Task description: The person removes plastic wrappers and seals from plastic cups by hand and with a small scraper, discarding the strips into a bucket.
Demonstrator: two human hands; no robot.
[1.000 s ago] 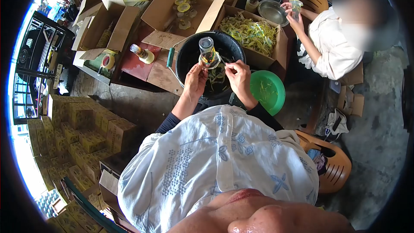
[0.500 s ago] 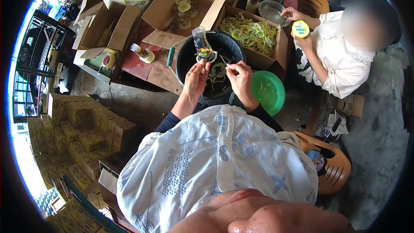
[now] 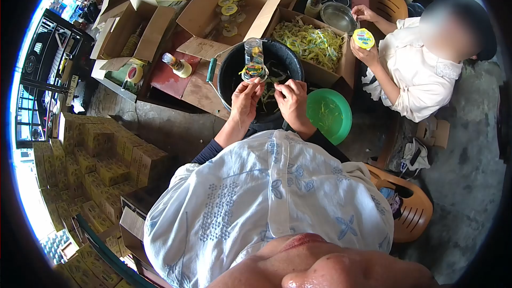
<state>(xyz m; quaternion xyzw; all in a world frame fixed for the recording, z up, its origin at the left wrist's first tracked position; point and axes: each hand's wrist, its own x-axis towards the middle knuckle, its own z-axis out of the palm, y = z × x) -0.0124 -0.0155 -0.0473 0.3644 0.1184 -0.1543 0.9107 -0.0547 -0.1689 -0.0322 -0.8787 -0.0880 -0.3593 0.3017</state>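
Observation:
Over the black bucket point(image 3: 224, 77), a clear cup point(image 3: 254, 56) with colourful strips round its lower end is gripped at that end by my left hand point(image 3: 244, 100). Close by on the right, my right hand point(image 3: 293, 104) has its fingers pinched together near the cup's lower end; what they hold is too small to make out. Pale strips lie inside the bucket, partly hidden behind my hands. To the right of my right hand is a green basin point(image 3: 333, 120) with small yellowish pieces in liquid.
A carton of yellow-green strips point(image 3: 306, 42) stands behind the bucket, beside an open carton with lidded cups point(image 3: 229, 9). A cup on a stand point(image 3: 178, 65) is at left. At right, a co-worker point(image 3: 410, 69) holds a yellow-lidded cup point(image 3: 363, 39). Stacked yellow boxes point(image 3: 101, 160) stand lower left.
The cup in my left hand has shifted slightly and stands more upright than half a second ago. My right hand has moved a little left. The co-worker has turned their cup lid-up since the first frame.

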